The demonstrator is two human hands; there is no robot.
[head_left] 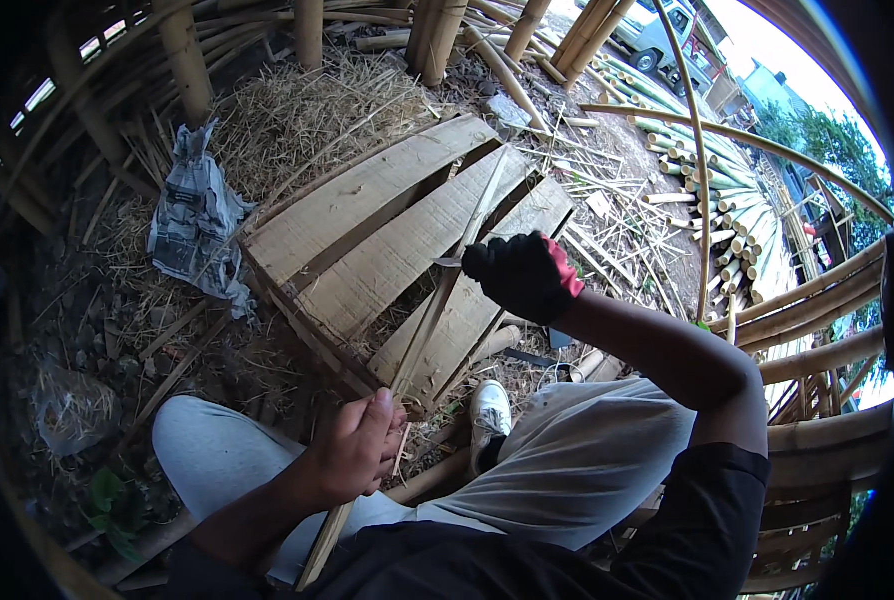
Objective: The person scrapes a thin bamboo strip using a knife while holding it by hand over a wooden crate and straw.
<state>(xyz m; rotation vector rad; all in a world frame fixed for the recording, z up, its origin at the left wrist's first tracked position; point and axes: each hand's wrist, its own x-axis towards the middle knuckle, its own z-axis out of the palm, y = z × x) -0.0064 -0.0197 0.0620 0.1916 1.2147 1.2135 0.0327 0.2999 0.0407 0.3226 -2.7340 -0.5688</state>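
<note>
A long, thin bamboo strip (422, 335) slants across a low slatted wooden crate (392, 268), from my lap up toward its far edge. My bare left hand (357, 450) is closed around the strip at the crate's near corner, and the strip's lower end runs down past my wrist. My right hand (522, 275), in a black and red glove, is closed in a fist over the crate's right-hand slats. From that fist a short blade of a knife (449, 262) points left and meets the strip. The glove hides the knife's handle.
Crumpled newspaper (199, 215) lies left of the crate, with dry straw (317, 130) behind it. Bamboo poles (732, 215) are stacked at the far right, and shavings (607, 215) litter the ground. My shoe (490, 410) is beside the crate. A plastic bag (72, 405) lies at left.
</note>
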